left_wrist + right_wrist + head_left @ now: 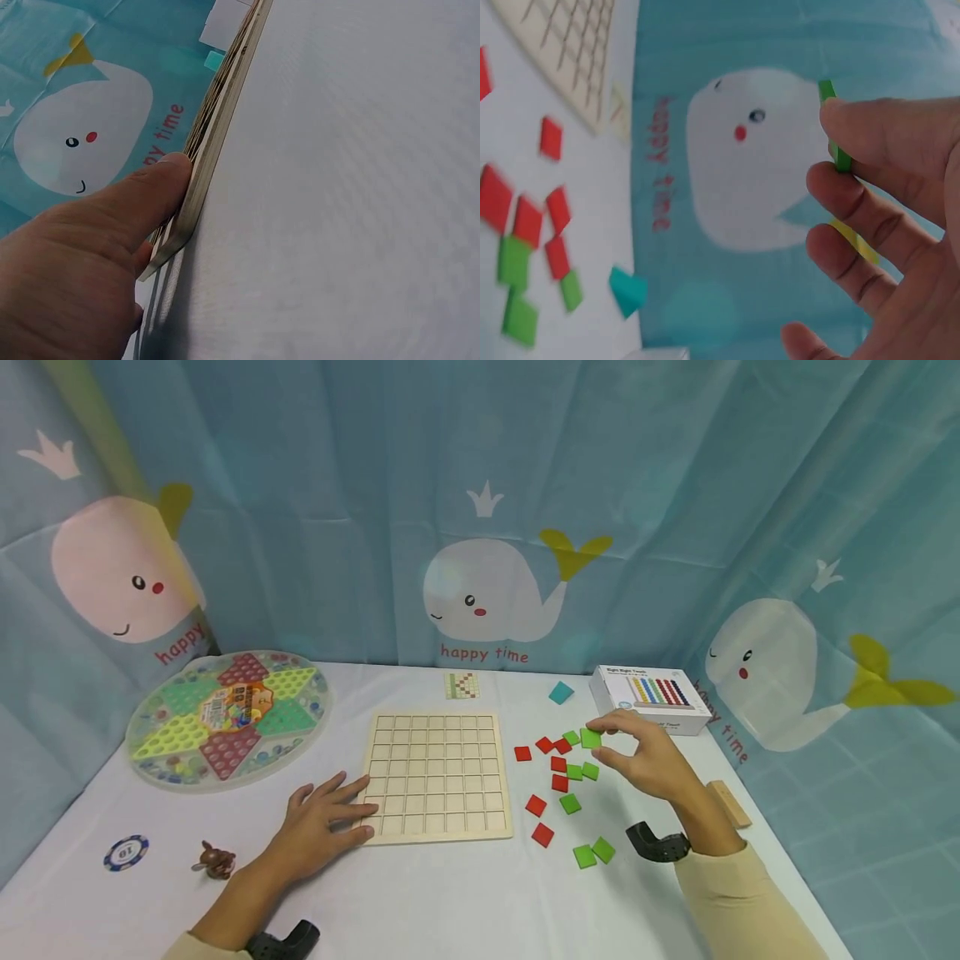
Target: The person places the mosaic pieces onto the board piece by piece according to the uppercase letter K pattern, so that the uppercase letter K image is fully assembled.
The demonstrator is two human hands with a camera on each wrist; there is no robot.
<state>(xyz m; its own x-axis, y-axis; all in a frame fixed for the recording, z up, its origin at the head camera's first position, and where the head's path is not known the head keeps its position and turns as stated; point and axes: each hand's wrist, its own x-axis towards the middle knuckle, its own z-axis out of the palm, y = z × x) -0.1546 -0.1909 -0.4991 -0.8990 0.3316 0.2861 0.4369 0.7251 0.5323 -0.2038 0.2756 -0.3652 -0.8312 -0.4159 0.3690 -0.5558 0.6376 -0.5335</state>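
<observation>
A wooden grid board (437, 775) lies flat in the middle of the white table. My left hand (324, 822) rests open against its near left corner, fingers straight on the board's edge (196, 196). To the right of the board, red and green square tiles (562, 777) lie scattered. My right hand (637, 752) is raised above them and pinches a green tile (591, 738) between thumb and fingertips; in the right wrist view the green tile (834, 124) shows edge-on in that pinch.
A round Chinese checkers set (227, 716) sits at the far left. A white box (651, 697), a teal tile (560, 692) and a small pattern card (461, 685) lie at the back. A wooden block (727, 802), a poker chip (126, 852) and a small brown figure (216, 860) lie near the edges.
</observation>
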